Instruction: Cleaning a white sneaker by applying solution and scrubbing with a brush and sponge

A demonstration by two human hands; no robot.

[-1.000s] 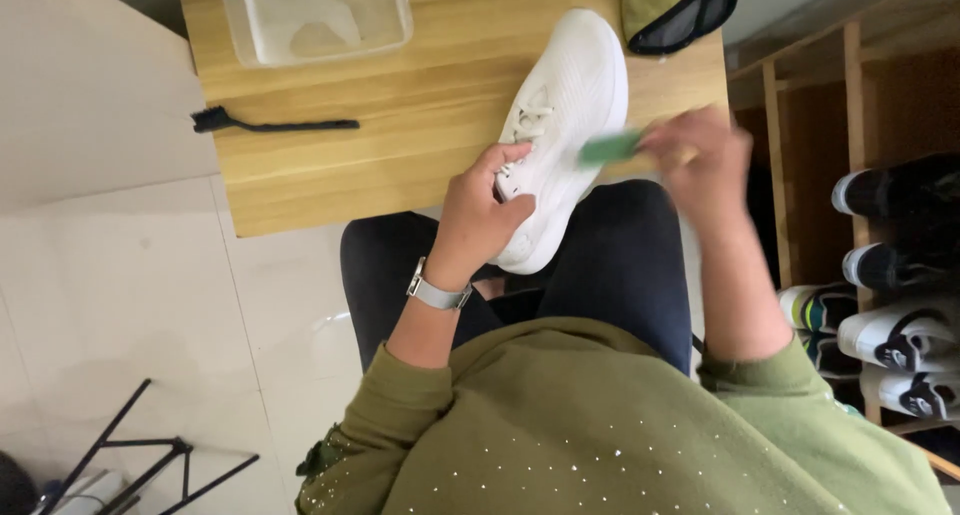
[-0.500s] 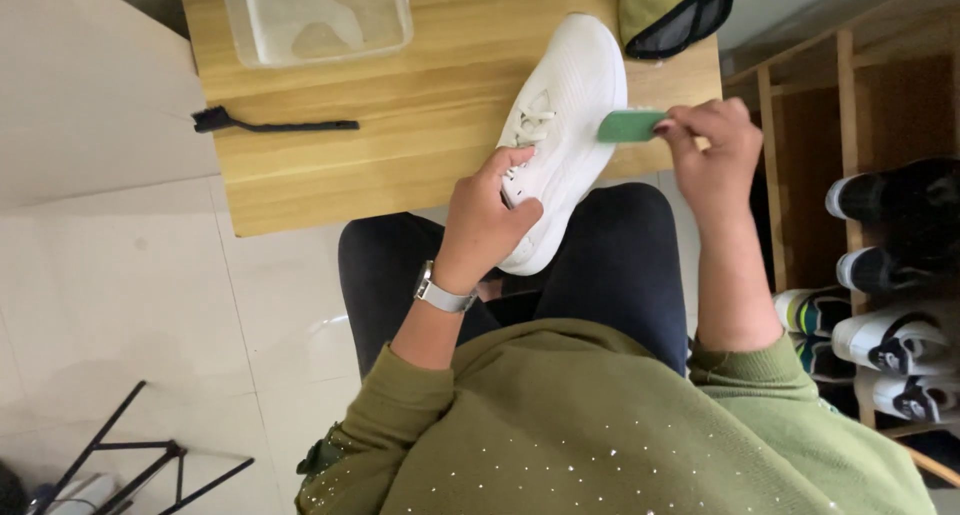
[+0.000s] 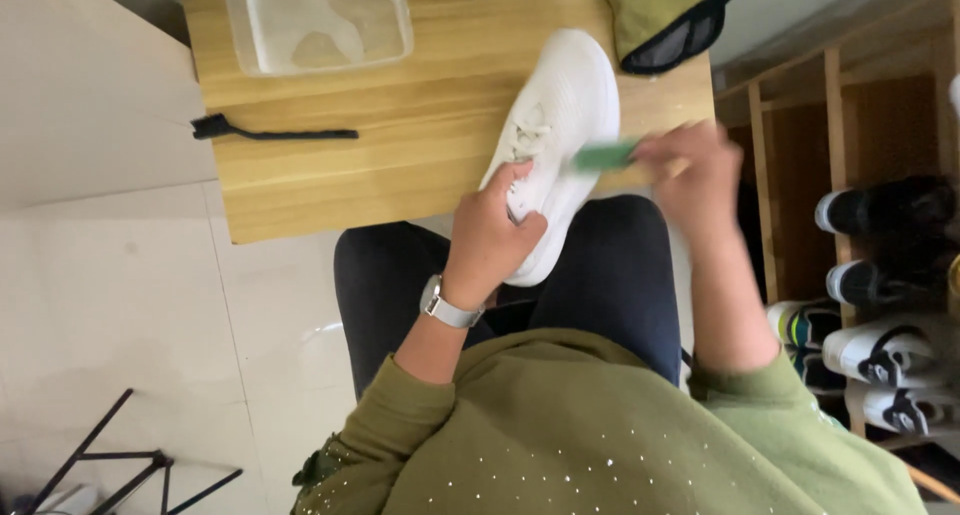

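The scene was viewed from a single head-worn camera, aimed steeply down over an olive-green sweatshirt (image 3: 600, 435) onto a light wooden table (image 3: 400, 155), at close range; no second view was provided.

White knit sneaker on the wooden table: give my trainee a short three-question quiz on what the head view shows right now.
1. True or false: the left hand grips the white knit sneaker near its heel end.
2. Which thing does the right hand hold against the sneaker? A) the black slim brush B) the small green brush C) the clear plastic tub
3. Fill in: the black slim brush lies on the light wooden table, to the ____ of the sneaker in the picture.

Key: 1 true. 2 B, the small green brush, blurred. 3 left; the clear plastic tub sits beyond it.
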